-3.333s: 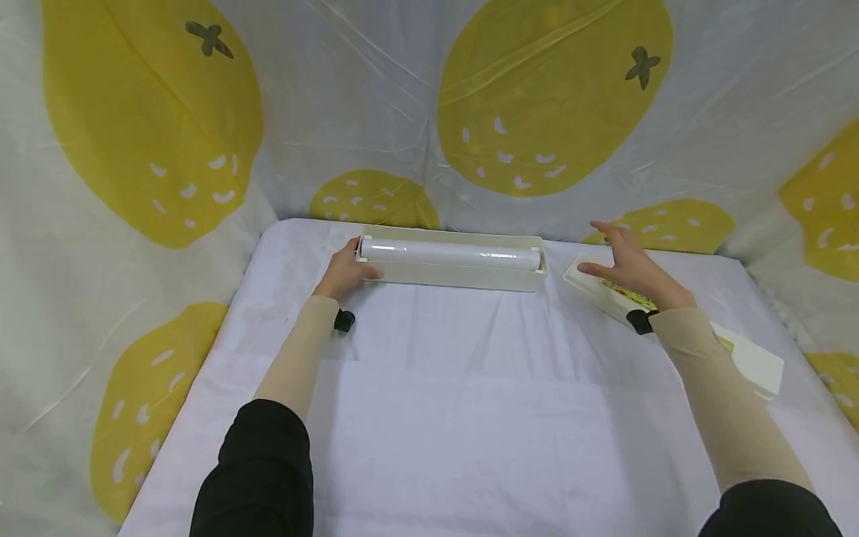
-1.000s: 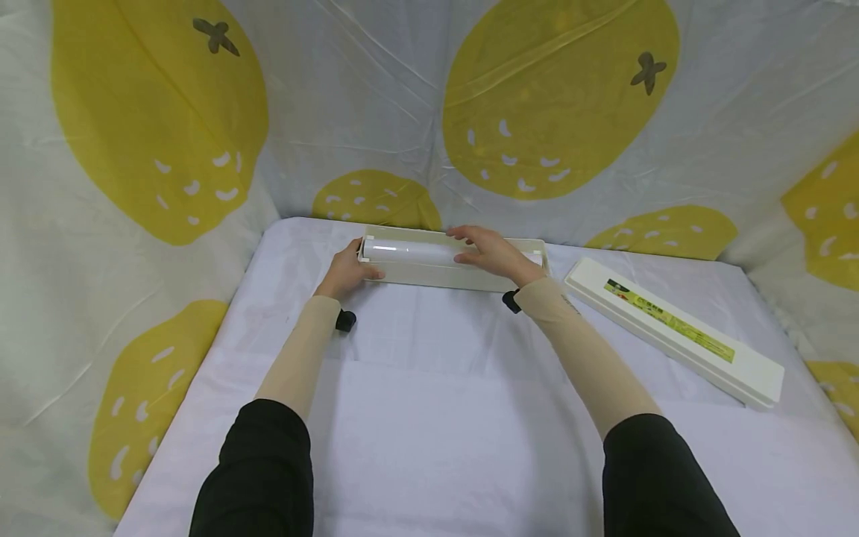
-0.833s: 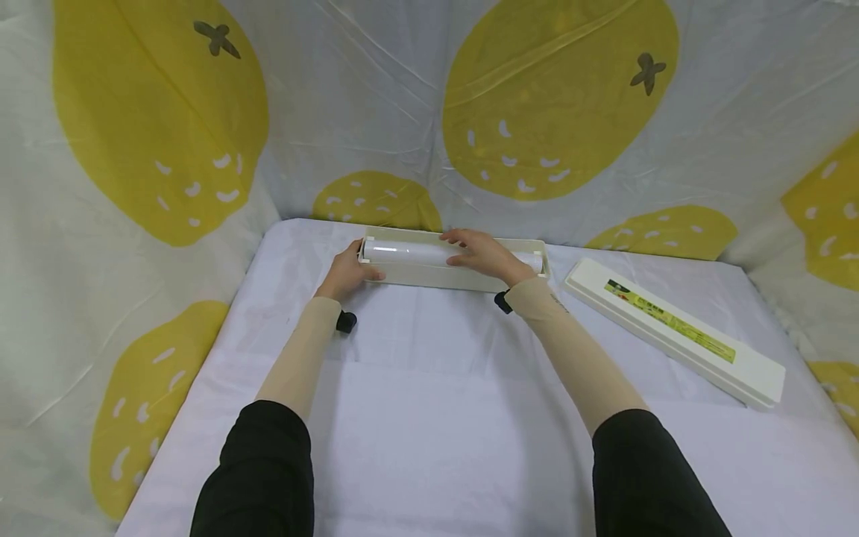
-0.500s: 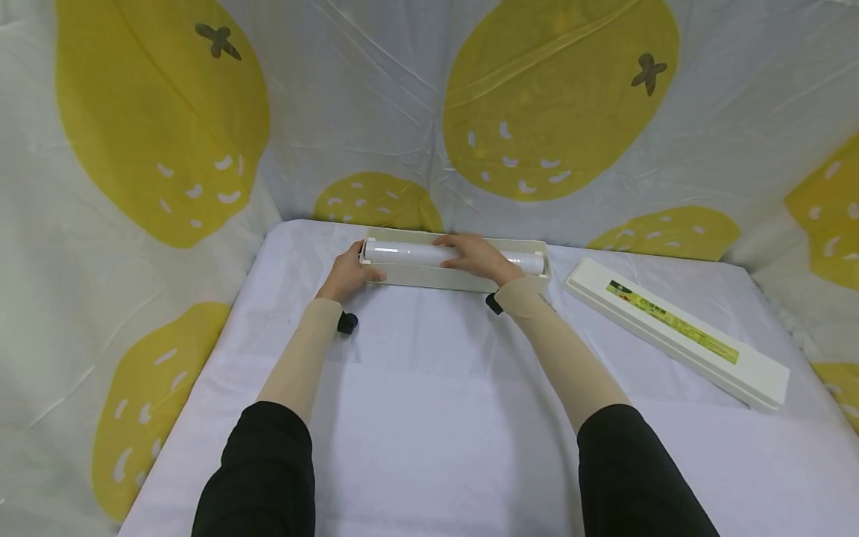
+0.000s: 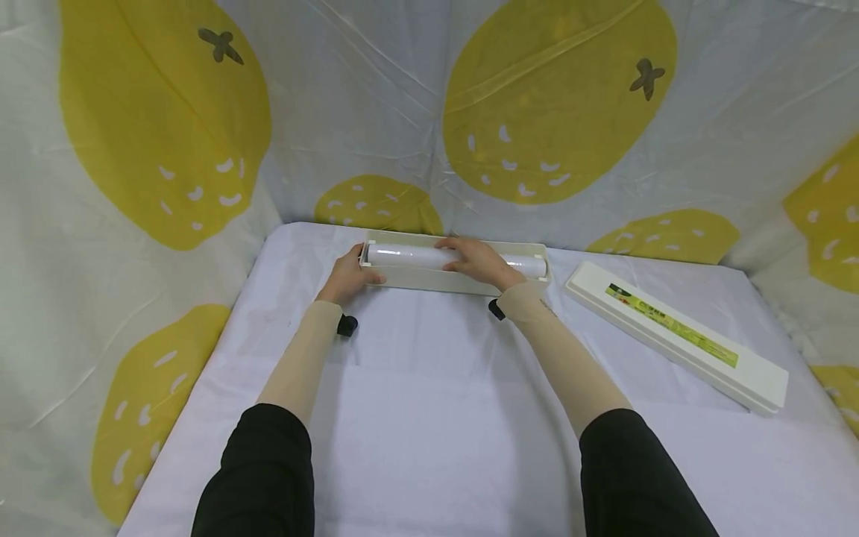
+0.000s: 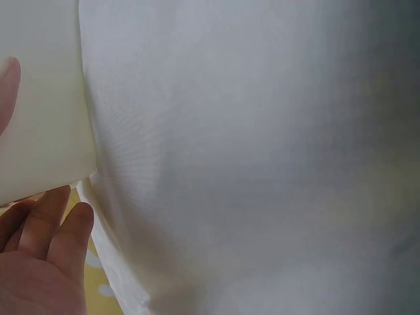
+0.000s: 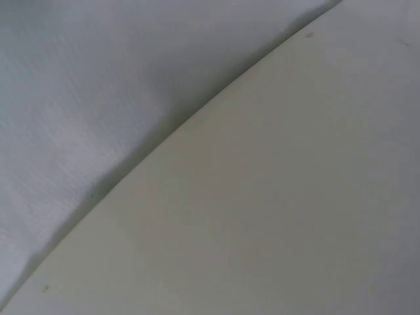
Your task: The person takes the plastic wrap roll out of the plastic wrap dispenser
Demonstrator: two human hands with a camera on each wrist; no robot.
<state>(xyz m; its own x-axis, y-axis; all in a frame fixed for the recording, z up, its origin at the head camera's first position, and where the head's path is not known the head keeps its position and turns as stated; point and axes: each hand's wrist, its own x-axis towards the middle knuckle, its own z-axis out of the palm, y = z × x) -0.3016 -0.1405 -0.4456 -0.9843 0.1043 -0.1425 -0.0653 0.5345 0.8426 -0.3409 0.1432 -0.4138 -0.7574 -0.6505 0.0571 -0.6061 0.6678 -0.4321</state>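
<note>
I read the roll (image 5: 406, 256) as lying lengthwise inside the white box (image 5: 423, 279), at the far edge of the cloth-covered bench (image 5: 416, 432). Its long axis runs left to right across my head view, with the right end slightly nearer the wearer. The 2 long walls of the box run parallel to it.

The left hand (image 5: 347, 274) grips the left end of the box, its thumb on the near wall; in the left wrist view, the other fingers pass behind the end of the box. The right hand (image 5: 479, 262) is curved over the roll just right of its middle and holds it, thumb on the near side and fingers over the far side. I cannot tell where those far fingertips end.

To the right of the box, apart from it, the long white lid (image 5: 751, 373) lies on the bench. Its axis is diagonal: 1 end points toward the box, the other toward the near right. A yellow-green label (image 5: 671, 325) runs along its top.
</note>
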